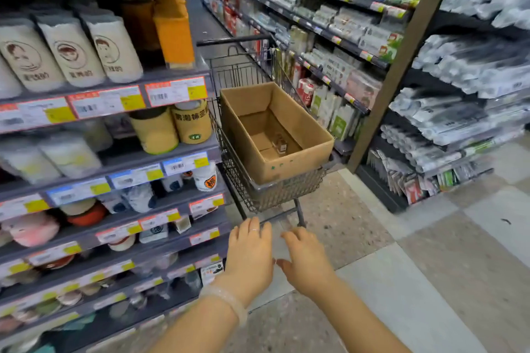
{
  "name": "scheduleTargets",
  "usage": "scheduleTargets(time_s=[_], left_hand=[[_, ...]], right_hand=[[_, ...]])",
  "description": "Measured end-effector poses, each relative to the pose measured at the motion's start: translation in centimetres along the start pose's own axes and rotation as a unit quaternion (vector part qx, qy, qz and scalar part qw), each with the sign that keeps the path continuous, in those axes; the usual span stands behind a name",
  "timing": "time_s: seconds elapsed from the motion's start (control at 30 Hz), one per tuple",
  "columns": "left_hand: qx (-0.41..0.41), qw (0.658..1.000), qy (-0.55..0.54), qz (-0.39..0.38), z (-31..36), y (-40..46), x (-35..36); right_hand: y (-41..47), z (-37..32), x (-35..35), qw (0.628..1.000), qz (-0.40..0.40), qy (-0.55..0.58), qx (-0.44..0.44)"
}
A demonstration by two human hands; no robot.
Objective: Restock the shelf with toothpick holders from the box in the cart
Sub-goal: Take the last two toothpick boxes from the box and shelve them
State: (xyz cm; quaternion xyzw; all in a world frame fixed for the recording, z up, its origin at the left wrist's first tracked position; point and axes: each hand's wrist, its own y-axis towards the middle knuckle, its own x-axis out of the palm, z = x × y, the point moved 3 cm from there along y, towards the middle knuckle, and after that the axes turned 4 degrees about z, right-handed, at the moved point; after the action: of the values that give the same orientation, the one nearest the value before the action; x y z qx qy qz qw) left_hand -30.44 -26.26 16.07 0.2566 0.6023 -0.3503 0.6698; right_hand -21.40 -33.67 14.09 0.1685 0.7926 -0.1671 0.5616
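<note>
A brown cardboard box [298,120] stands open in a black wire cart [275,195] in the aisle ahead of me. A small clear toothpick holder [279,145] lies on the box floor, near its front. My left hand [251,255] and my right hand [307,261] hover side by side below the cart's near end, fingers stretched forward, holding nothing. The shelf [114,226] on my left carries round containers and cups on several tiers.
The cart handle [232,40] is at its far end. A second shelving unit [329,37] with packaged goods lines the right of the aisle, past a brown post [401,60]. Tiled floor [430,266] spreads to the right of my hands.
</note>
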Motion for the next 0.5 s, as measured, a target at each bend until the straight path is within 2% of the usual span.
scheduleTargets(time_s=[0.27, 0.5], left_hand=[[0.031, 0.999, 0.018, -0.036, 3.9, 5.8, 0.5], [0.049, 0.997, 0.014, -0.052, 4.6, 15.1, 0.4]], right_hand=[[3.2, 5.4, -1.2, 0.999, 0.005, 0.027, 0.027], [11.0, 9.4, -3.4, 0.998, 0.001, 0.023, 0.060]])
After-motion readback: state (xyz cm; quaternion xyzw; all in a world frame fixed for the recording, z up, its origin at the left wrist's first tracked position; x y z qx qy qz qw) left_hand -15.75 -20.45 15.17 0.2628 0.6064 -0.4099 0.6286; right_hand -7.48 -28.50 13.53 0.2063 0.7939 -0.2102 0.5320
